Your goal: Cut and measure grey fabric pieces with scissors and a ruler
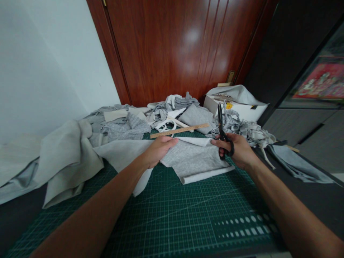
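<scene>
A piece of grey fabric (197, 157) with paler rolled edges stretches between my hands over the green cutting mat (172, 211). My left hand (159, 150) is closed on its upper left edge, thumb on top. My right hand (236, 148) has black scissors (221, 130) in its grip, blades pointing up and away from me. The right thumb and fingers also pinch the fabric's upper right corner. Another pale strip of fabric (120, 150) spreads out to the left beneath my left hand. Just beyond the held piece lies a wooden ruler (179, 130).
Heaped fabric scraps (126, 125) line the back of the table. Large pale cloth folds (63, 154) cover the left side. At the back right stands a white box (242, 109), with tangled cut strips (255, 132) before it. A brown door (172, 50) rises behind.
</scene>
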Motion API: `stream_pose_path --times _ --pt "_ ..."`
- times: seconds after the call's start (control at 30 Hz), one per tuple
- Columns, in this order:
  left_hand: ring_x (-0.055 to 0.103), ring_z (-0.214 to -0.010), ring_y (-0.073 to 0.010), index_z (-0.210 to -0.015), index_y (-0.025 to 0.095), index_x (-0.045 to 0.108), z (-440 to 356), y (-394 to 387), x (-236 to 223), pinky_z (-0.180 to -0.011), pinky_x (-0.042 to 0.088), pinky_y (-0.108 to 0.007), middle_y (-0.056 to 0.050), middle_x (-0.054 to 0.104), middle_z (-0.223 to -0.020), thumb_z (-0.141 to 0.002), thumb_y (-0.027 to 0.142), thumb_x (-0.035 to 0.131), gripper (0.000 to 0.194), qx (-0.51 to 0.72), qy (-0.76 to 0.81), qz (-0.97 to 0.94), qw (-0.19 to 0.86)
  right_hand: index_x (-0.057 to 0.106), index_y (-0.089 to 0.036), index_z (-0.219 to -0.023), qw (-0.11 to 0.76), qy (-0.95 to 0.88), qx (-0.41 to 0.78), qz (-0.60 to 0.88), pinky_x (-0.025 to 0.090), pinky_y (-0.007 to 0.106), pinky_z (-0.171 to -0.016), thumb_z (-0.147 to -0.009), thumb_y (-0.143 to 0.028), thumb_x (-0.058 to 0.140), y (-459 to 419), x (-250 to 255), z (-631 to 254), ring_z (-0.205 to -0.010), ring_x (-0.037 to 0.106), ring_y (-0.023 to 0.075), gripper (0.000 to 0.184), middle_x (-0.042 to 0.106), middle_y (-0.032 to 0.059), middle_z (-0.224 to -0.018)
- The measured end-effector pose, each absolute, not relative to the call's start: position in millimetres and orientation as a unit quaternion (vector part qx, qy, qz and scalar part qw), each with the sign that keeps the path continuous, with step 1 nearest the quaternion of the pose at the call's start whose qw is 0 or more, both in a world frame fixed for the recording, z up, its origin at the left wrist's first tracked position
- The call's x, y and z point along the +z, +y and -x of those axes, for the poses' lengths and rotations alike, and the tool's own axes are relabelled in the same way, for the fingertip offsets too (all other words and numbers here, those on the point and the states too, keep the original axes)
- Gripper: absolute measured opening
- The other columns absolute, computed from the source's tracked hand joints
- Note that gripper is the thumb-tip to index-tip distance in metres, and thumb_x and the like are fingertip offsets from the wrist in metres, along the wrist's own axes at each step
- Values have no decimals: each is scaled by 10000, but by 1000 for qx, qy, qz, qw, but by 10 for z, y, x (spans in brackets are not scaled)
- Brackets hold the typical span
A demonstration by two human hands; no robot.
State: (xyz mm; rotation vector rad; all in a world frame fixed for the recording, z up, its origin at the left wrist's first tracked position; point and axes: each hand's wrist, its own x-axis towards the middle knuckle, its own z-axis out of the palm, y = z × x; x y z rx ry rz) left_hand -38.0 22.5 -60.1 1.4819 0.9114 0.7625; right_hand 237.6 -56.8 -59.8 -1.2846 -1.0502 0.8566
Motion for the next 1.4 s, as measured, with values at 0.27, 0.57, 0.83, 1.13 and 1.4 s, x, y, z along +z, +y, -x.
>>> stream_pose_path --times 0.27,0.57,0.83,1.13,1.4 --pt "552 -669 -147 -757 190 635 382 255 -628 -622 405 -280 1 606 -697 -890 478 693 322 386 402 -670 491 630 -194 -825 588 -454 348 572 412 224 -367 -499 -412 1058 -570 -575 -2381 -407 521 119 580 584 -62 -479" --pt "590 -704 -167 -724 206 582 373 199 -555 -637 443 -292 2 598 -691 -888 486 688 341 377 379 -674 509 635 -189 -838 591 -452 337 578 391 221 -353 -479 -413 1057 -550 -602 -2392 -391 515 111 598 591 -67 -491" --pt "529 -615 -114 -760 184 620 404 233 -552 -591 381 -254 17 604 -687 -823 378 755 245 354 375 -662 544 639 -194 -822 595 -447 330 581 403 227 -353 -461 -401 1061 -548 -595 -2395 -399 521 119 592 591 -61 -494" --pt "642 -703 -153 -828 167 751 380 144 -514 -669 506 -293 -60 736 -817 -853 449 761 283 320 342 -617 633 638 -195 -821 601 -438 325 584 410 237 -345 -444 -403 1052 -527 -636 -2419 -379 525 124 598 607 -58 -501" --pt "667 -736 -151 -801 147 776 396 58 -409 -724 524 -286 -76 751 -818 -800 330 861 201 247 275 -593 716 646 -191 -829 601 -430 307 599 412 242 -342 -431 -405 1043 -507 -653 -2441 -371 526 132 602 620 -52 -478"
